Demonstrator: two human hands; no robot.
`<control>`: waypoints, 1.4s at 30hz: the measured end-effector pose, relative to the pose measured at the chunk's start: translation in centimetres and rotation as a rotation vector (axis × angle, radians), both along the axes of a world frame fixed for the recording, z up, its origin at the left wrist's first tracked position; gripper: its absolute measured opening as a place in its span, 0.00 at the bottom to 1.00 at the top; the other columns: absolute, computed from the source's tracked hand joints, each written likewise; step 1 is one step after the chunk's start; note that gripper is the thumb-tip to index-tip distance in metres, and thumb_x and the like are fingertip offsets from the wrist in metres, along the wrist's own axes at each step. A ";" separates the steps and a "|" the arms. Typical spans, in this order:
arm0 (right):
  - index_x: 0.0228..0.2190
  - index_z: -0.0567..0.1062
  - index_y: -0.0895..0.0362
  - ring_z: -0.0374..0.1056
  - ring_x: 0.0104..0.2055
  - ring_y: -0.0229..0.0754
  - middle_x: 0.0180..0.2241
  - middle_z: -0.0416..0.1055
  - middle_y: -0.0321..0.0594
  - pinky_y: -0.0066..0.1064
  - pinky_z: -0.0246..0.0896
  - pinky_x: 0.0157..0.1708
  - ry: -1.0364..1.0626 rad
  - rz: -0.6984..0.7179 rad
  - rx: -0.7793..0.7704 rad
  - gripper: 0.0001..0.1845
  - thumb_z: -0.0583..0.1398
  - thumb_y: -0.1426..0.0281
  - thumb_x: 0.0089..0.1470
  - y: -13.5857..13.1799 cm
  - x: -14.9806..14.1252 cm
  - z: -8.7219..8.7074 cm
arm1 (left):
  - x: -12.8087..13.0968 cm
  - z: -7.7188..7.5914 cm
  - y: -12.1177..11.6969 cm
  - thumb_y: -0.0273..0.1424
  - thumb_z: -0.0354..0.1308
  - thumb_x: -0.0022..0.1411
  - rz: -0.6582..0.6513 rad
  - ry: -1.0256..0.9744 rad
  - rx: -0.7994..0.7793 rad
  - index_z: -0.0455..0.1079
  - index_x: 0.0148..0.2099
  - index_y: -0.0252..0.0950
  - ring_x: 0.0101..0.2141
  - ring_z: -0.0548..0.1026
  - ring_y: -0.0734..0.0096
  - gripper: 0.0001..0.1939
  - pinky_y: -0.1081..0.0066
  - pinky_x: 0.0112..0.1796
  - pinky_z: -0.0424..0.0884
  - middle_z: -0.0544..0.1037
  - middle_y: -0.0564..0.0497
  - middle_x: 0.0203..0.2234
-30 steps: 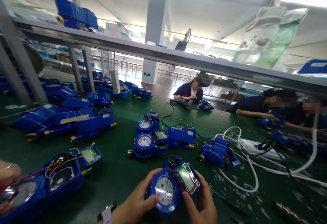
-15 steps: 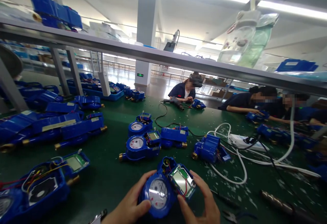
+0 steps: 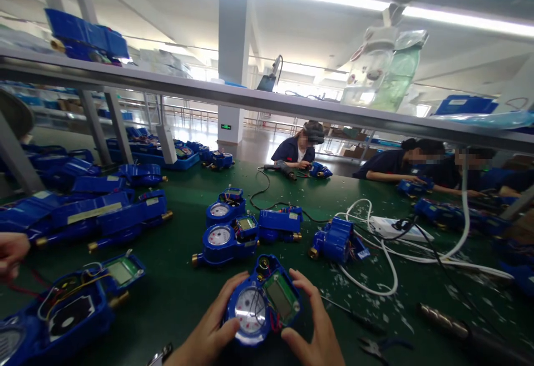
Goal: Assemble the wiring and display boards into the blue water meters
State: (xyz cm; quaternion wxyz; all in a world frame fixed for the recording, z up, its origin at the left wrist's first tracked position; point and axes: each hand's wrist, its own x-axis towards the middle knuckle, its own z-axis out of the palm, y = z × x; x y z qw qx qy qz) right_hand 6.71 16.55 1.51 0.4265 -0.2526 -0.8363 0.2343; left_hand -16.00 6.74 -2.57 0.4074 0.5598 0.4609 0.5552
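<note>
A blue water meter (image 3: 248,313) with a round dial and an uncovered green display board (image 3: 280,297) is between my hands at the front of the bench. My left hand (image 3: 212,321) wraps its left side, the thumb resting by the dial's lower edge. On the other side, my right hand (image 3: 312,318) curves around the display housing, with index finger and thumb at its edges. Thin red and black wires show on the meter. Right of my hands lie a screwdriver (image 3: 362,319) and pliers (image 3: 377,348).
Several blue meters (image 3: 219,238) stand beyond my hands, with more meters (image 3: 112,218) to the left. Another person's hand (image 3: 12,255) is at the left edge, near an open meter (image 3: 70,310). White cables (image 3: 392,271), a power strip (image 3: 400,229) and a metal-barrelled tool (image 3: 444,321) are to the right.
The meter in my hands has turned and tilted slightly, and its display now looks darker. Another person's hand has come in at the left edge. The view has shifted a little.
</note>
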 end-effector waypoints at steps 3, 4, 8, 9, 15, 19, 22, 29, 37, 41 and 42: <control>0.49 0.62 0.45 0.59 0.61 0.51 0.60 0.63 0.40 0.41 0.57 0.56 0.100 0.119 -0.253 0.26 0.55 0.44 0.56 0.0 0.2 -0.6 | -0.1 -0.3 0.0 0.53 0.51 0.63 0.094 0.074 0.041 0.54 0.66 0.42 0.65 0.52 0.44 0.35 0.49 0.63 0.52 0.49 0.45 0.68; 0.47 0.63 0.45 0.59 0.61 0.52 0.60 0.63 0.40 0.41 0.55 0.57 0.148 0.138 -0.319 0.25 0.55 0.44 0.55 -0.1 0.2 -0.7 | -0.1 -0.3 -0.1 0.51 0.50 0.64 0.129 0.106 0.055 0.54 0.66 0.43 0.66 0.51 0.45 0.33 0.48 0.63 0.51 0.49 0.46 0.68; 0.41 0.70 0.49 0.61 0.58 0.53 0.56 0.67 0.42 0.39 0.53 0.55 0.378 0.210 -0.458 0.23 0.60 0.47 0.53 -0.6 -0.1 -1.0 | 0.2 1.2 -0.6 0.45 0.45 0.68 0.267 0.291 0.139 0.52 0.66 0.48 0.66 0.50 0.50 0.27 0.47 0.64 0.51 0.52 0.49 0.68; 0.41 0.71 0.50 0.62 0.57 0.53 0.54 0.68 0.43 0.39 0.53 0.55 0.428 0.218 -0.475 0.22 0.61 0.47 0.53 -0.7 -0.2 -1.0 | 0.5 2.0 -0.7 0.45 0.46 0.68 0.279 0.342 0.141 0.51 0.67 0.49 0.66 0.52 0.49 0.28 0.46 0.63 0.54 0.53 0.48 0.67; 0.41 0.72 0.52 0.71 0.46 0.51 0.43 0.73 0.46 0.44 0.64 0.48 0.702 0.203 -0.606 0.27 0.47 0.46 0.61 -1.3 -0.4 0.5 | 3.4 7.0 -0.1 0.42 0.73 0.44 0.320 0.804 0.074 0.41 0.68 0.47 0.59 0.65 0.39 0.57 0.32 0.58 0.54 0.68 0.41 0.59; 0.38 0.71 0.54 0.72 0.29 0.44 0.35 0.74 0.44 0.41 0.68 0.34 0.776 0.180 -0.706 0.29 0.40 0.48 0.64 -1.4 -0.1 1.7 | 4.1 7.6 0.0 0.41 0.72 0.44 0.278 0.984 0.326 0.49 0.64 0.43 0.53 0.73 0.44 0.50 0.35 0.58 0.56 0.74 0.41 0.53; 0.36 0.72 0.54 0.73 0.34 0.44 0.36 0.74 0.43 0.39 0.67 0.38 0.728 0.145 -0.684 0.25 0.44 0.51 0.65 -1.3 0.1 2.2 | 4.1 6.2 -1.1 0.47 0.64 0.55 0.206 1.040 0.560 0.55 0.61 0.40 0.55 0.72 0.53 0.37 0.47 0.64 0.51 0.76 0.43 0.51; 0.31 0.75 0.55 0.69 0.46 0.46 0.41 0.75 0.42 0.37 0.60 0.48 0.382 0.222 -0.502 0.09 0.60 0.62 0.57 -2.2 -0.1 2.7 | 4.2 1.6 -6.2 0.27 0.49 0.69 0.218 1.146 0.776 0.61 0.55 0.44 0.56 0.70 0.62 0.14 0.50 0.64 0.50 0.77 0.49 0.46; 0.36 0.73 0.57 0.69 0.47 0.45 0.42 0.74 0.43 0.42 0.61 0.50 0.364 0.128 -0.360 0.07 0.58 0.67 0.58 -4.9 -0.5 2.0 | 3.9 -0.2 -10.7 0.28 0.52 0.60 0.284 1.290 0.720 0.62 0.59 0.47 0.60 0.64 0.55 0.24 0.49 0.63 0.53 0.67 0.46 0.58; 0.37 0.69 0.55 0.64 0.53 0.48 0.50 0.68 0.49 0.45 0.58 0.53 0.446 -0.081 -0.244 0.05 0.55 0.67 0.61 -8.4 0.9 -0.4 | 4.7 -0.4 -12.5 0.31 0.61 0.55 0.263 1.339 0.617 0.63 0.59 0.44 0.59 0.64 0.48 0.28 0.46 0.61 0.56 0.63 0.41 0.61; 0.36 0.69 0.55 0.63 0.54 0.49 0.50 0.68 0.49 0.45 0.58 0.53 0.441 -0.104 -0.207 0.05 0.55 0.67 0.61 -9.4 1.5 -1.1 | 4.9 -0.5 -13.0 0.33 0.63 0.55 0.263 1.333 0.600 0.63 0.58 0.44 0.59 0.65 0.47 0.28 0.46 0.60 0.58 0.63 0.40 0.61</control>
